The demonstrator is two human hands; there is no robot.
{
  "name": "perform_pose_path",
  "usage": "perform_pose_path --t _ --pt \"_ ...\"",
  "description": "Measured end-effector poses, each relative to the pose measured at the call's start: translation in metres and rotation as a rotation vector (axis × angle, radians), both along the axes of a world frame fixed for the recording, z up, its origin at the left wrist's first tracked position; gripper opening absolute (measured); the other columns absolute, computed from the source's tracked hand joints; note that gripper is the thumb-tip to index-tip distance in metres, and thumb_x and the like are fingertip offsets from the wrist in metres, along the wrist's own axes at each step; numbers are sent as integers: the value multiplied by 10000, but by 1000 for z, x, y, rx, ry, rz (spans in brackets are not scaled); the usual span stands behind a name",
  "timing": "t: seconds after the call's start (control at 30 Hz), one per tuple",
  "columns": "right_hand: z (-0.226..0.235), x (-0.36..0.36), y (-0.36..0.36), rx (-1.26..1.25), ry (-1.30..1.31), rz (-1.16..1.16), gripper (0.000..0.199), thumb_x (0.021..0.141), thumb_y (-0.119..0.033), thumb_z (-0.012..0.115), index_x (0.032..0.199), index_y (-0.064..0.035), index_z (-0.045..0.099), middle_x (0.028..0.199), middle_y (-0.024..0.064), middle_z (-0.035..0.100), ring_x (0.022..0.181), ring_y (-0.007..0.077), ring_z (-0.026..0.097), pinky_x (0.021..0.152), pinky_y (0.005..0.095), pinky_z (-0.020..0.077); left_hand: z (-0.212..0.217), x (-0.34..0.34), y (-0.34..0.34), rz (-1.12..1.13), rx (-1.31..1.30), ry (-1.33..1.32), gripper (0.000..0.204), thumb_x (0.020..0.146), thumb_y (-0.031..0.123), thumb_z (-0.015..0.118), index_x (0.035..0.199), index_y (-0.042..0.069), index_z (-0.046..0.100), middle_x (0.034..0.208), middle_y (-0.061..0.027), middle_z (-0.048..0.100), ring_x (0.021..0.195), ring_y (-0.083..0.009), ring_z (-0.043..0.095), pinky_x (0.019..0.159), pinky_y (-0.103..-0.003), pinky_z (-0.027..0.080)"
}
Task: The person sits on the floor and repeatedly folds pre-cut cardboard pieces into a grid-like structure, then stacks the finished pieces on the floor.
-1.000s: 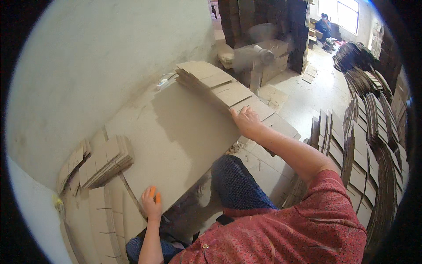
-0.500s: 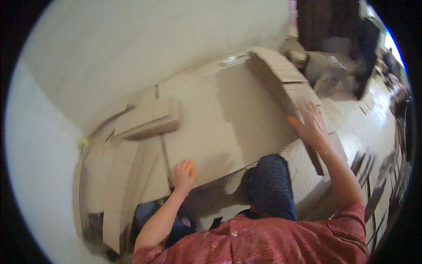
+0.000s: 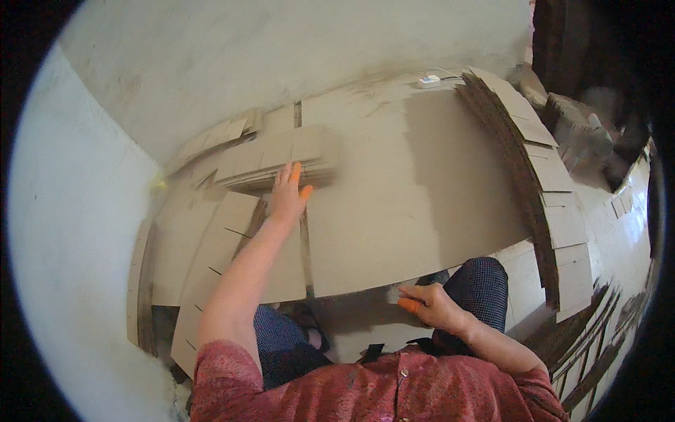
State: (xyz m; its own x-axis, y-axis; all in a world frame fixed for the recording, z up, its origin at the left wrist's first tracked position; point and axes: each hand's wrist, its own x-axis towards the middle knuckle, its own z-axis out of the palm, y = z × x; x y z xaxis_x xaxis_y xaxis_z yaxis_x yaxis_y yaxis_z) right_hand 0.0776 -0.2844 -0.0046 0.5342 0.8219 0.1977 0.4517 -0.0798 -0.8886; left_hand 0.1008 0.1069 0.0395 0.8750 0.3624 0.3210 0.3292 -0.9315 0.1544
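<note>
My left hand point(image 3: 286, 198) reaches forward to a stack of slotted cardboard strips point(image 3: 271, 156) on the board. Its fingers are stretched out, with the thumb apart, and the tips meet the stack's near edge. Orange covers show on its thumb and one finger. My right hand point(image 3: 437, 307) hangs by my right knee, just off the board's near edge. Its fingers are loosely bent, the orange-covered thumb apart from them, and nothing shows between them. The wide grey-brown board point(image 3: 373, 211) lies in front of me.
A long fanned row of cardboard pieces point(image 3: 548, 169) runs along the right. More slotted strips point(image 3: 211, 260) lie at the left, and a smaller pile point(image 3: 221, 133) lies by the wall. A white power strip point(image 3: 428, 82) sits at the back. Dark strips point(image 3: 583, 352) lie lower right.
My left hand has moved forward from the board's near edge to the strip stack. My right hand has left the right-hand row and come back beside my knee. The view has shifted.
</note>
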Motion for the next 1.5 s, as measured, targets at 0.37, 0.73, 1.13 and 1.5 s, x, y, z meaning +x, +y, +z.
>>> perform_pose_path --t 0.37,0.73,1.13,1.5 --pt "5 14 2 -233 -159 5 278 839 -112 658 1074 33 622 847 224 646 764 383 624 668 409 495 28 77 55 -64 66 291 419 841 272 667 1184 52 572 1130 -172 621 1054 -345 580 878 -426 473" --pt "0 14 3 -263 -198 4 286 849 -117 650 1094 27 620 841 219 649 740 340 633 661 398 495 34 73 76 -21 -357 -14 180 841 167 651 947 39 722 871 -107 707 727 -195 628 684 -324 481" --pt "6 18 8 332 1141 -170 277 936 -130 565 1154 39 582 944 106 664 800 176 642 701 285 525 -31 -70 -131 -904 -228 -227 372 798 118 652 1163 53 625 1243 -143 584 1162 -317 548 987 -383 451" --pt "-8 7 -10 151 268 -287 127 872 -43 599 930 45 668 802 4 647 667 78 549 565 247 432 -29 -219 43 583 315 118 484 887 317 597 1196 -39 484 1258 -223 513 1159 -363 499 854 -478 480"
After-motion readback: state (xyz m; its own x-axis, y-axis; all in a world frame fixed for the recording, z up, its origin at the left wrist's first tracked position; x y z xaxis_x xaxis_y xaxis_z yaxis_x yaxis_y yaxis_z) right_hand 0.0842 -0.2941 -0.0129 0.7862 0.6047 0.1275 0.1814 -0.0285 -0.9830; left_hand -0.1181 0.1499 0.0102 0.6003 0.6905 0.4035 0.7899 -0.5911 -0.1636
